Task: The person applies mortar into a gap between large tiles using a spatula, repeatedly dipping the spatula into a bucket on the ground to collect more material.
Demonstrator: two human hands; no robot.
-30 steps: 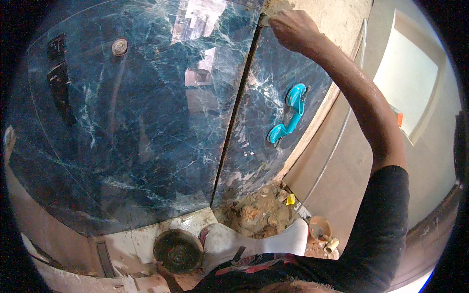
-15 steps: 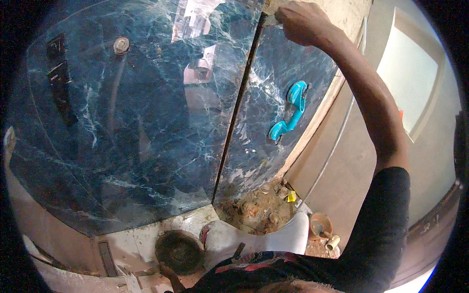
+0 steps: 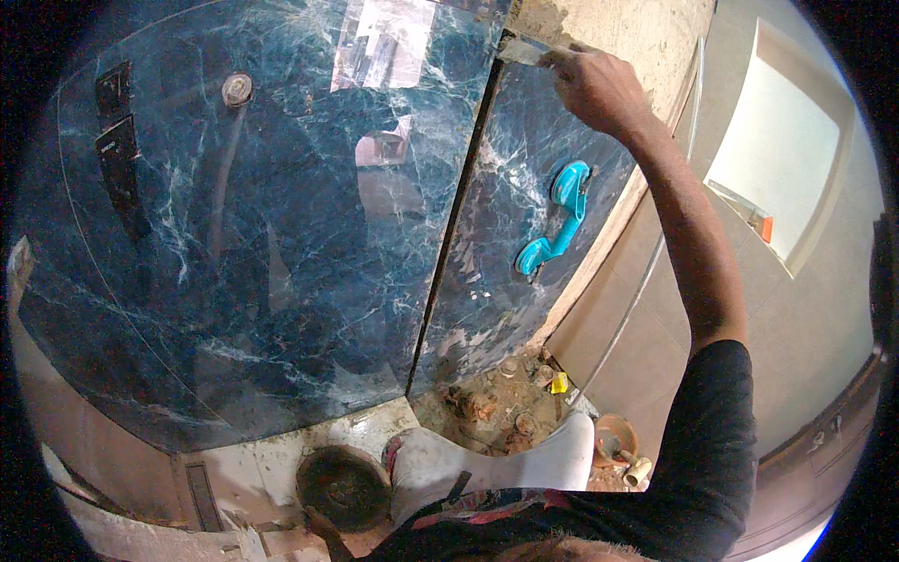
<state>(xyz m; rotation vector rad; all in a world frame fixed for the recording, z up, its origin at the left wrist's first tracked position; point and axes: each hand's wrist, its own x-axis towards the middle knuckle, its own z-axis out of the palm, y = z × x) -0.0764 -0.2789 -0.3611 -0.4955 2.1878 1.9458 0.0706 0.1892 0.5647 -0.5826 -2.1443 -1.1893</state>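
Observation:
My right hand is closed on a flat scraper blade, which meets the top of the dark seam between the large blue marbled panel and the narrower one. A turquoise double suction-cup lifter is stuck on the narrow panel below my right hand. My left hand is low in the picture, at the rim of a round dark tub; its fingers are too dim and partly hidden to read.
Dirt and rubble lie at the panels' foot, beside a yellow object and an orange bucket. A long rod leans along the beige wall at right, which has a pale niche.
My right hand has shifted right and down along the top of the seam, and more of the blade now shows. My left hand remains by the tub.

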